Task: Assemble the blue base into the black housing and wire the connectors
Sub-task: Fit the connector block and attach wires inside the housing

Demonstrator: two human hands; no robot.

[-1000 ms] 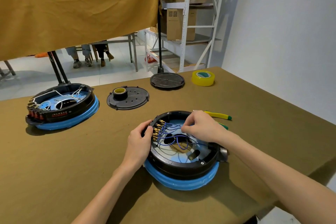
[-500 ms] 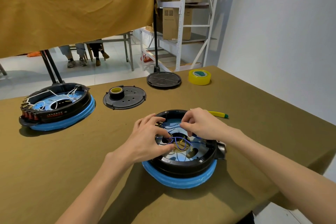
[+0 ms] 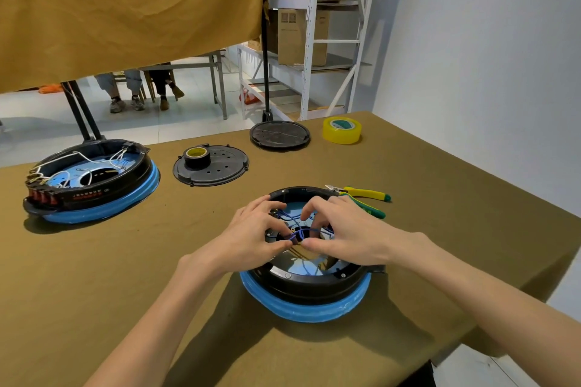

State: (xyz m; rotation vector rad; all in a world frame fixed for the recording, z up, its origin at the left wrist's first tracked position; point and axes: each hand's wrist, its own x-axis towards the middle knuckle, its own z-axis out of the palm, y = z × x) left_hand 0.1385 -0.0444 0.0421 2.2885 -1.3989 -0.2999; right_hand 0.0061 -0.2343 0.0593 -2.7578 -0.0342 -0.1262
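**Both hands on the blue wires**

On the olive-covered table [image 3: 94, 276] I see the black housing [image 3: 308, 284] seated on its blue base [image 3: 301, 308]. Over the housing, my left hand [image 3: 251, 239] and right hand [image 3: 349, 232] each pinch the blue wires [image 3: 303, 231]. Pliers [image 3: 366, 195] lie just behind the housing.

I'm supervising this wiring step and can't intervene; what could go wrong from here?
1. Both the left hand and right hand pinch the thin blue wires inside the black housing; pulling may loosen a connector.
2. The loops cross, so wires might get mismatched.
3. The pliers lie close behind the right hand and might be knocked.
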